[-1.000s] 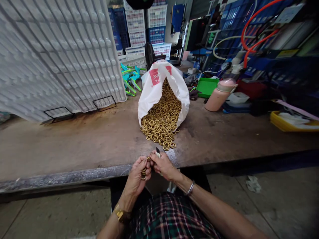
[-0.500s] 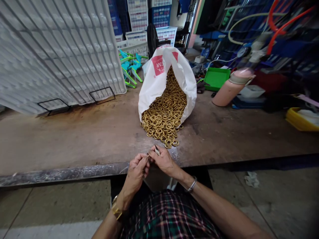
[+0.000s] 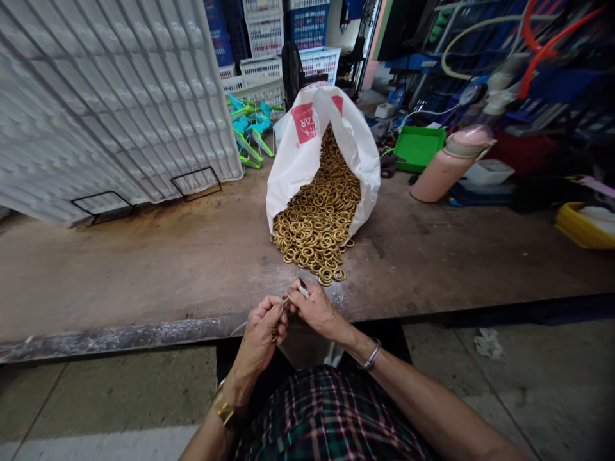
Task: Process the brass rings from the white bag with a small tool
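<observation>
My left hand (image 3: 265, 325) is closed at the table's front edge, with brass-coloured rings (image 3: 274, 331) showing between its fingers. Another ring (image 3: 285, 301) is pinched where the fingertips of both hands meet. A small blade-like tool (image 3: 303, 289), pale with a dark pointed tip, sticks up from my right hand (image 3: 314, 312), whose fingers are closed around it. Just beyond my hands, a heap of brass-coloured rings (image 3: 307, 237) spills from the mouth of a white plastic bag (image 3: 293, 169) with red print.
White ribbed trays (image 3: 158, 96) stand at the left on black wire supports. Blue-green clips (image 3: 254, 125) lie behind the bag. To the right are a pink bottle (image 3: 439, 173), a green tray (image 3: 419, 147) and a yellow container (image 3: 579, 227). Stacked crates (image 3: 307, 25) stand at the back.
My hands stay together in nearly the same place. The ring between the fingertips shows more plainly now, as do the rings in my left hand. The view has shifted slightly.
</observation>
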The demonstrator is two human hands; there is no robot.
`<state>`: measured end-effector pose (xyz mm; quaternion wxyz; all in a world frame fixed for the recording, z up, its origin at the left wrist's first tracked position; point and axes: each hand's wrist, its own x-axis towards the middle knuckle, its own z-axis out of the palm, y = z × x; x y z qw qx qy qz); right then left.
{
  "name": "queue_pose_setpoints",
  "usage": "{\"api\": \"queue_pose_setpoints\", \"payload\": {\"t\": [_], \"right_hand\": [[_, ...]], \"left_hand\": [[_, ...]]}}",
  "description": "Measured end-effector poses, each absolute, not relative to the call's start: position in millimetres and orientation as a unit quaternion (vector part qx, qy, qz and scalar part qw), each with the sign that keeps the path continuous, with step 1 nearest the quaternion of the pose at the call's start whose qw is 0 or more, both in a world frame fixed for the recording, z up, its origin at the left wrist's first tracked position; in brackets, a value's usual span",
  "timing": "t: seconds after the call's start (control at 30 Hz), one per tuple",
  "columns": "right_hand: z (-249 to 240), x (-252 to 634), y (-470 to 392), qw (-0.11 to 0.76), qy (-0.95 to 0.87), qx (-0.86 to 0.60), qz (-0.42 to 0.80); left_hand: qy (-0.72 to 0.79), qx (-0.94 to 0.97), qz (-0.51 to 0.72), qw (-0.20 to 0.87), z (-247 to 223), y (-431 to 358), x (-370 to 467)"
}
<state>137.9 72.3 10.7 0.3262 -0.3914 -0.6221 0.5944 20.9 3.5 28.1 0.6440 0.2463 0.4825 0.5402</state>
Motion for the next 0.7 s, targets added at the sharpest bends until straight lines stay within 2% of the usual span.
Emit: {"api": "queue_pose_setpoints", "payload": {"t": [0.2,0.3,0.37,0.5,0.57,0.7], "right_hand": [[15,137,73,0.324,-0.642,-0.4,0.568],[20,140,72,0.317,-0.678,-0.428,0.507],[23,143,70,0.281,-0.731,-0.454,0.425],[27,149,62,0.137,-0.84,-0.447,0.276],[27,150,59,0.09,-0.857,-0.441,0.249],[26,147,56,0.07,-0.863,-0.443,0.234]], "left_hand": [[0.474,0.232,0.543,0.653,31,4,21],[0.479,0.226,0.547,0.648,31,3,22],[0.489,0.222,0.553,0.637,30,3,23],[0.519,0.245,0.553,0.604,29,2,26],[0.534,0.261,0.547,0.589,29,2,27],[0.556,0.273,0.538,0.572,30,2,28]]}}
